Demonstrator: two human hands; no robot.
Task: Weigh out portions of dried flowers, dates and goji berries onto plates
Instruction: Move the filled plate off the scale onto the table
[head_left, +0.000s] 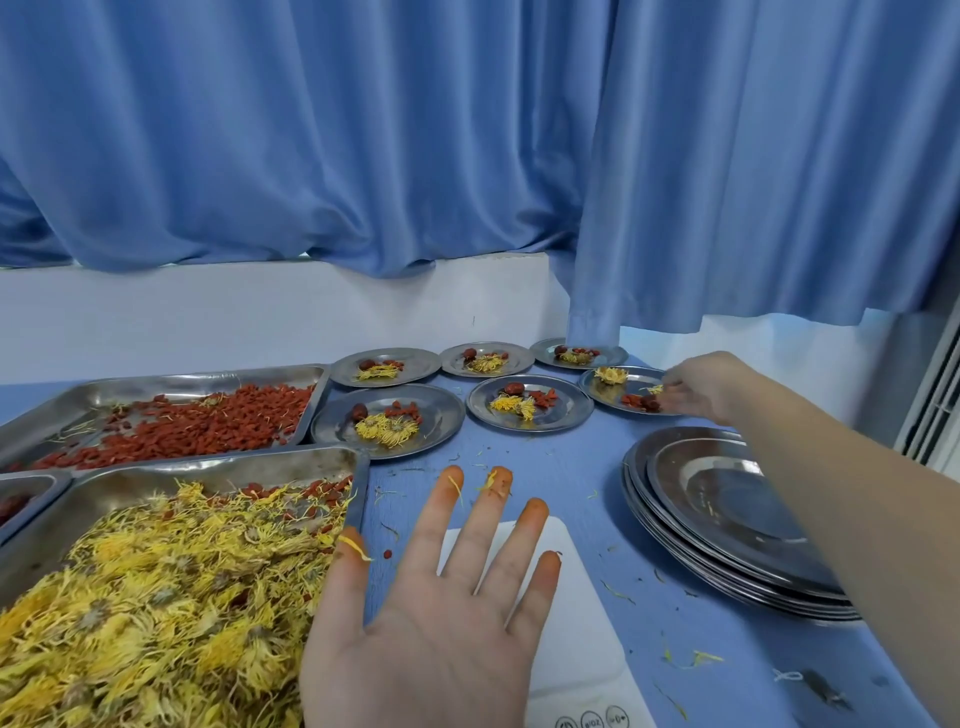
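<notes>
The right hand (696, 387) reaches to the far-right plate (610, 399), its fingertips bunched low over the small heap of goji berries (631, 400) and a date (649, 403) there. Whether that grip has closed on anything cannot be told from this angle. The left hand (436, 623) hovers over the white scale (571, 613) with a wide, empty grip, fingers spread, stained orange and with petals stuck to the tips.

The bulk dried flowers (156, 597) fill the near tray. They look feather-light and brittle, and they shed strands, so a loose pinch around a whole head probably suits them best. The berries are small, light and likely tacky, so they would want a fingertip pinch of a few at a time. The date looks firm enough to take singly. Spare plates (727, 519) are stacked on the bench (571, 467) to the right.
</notes>
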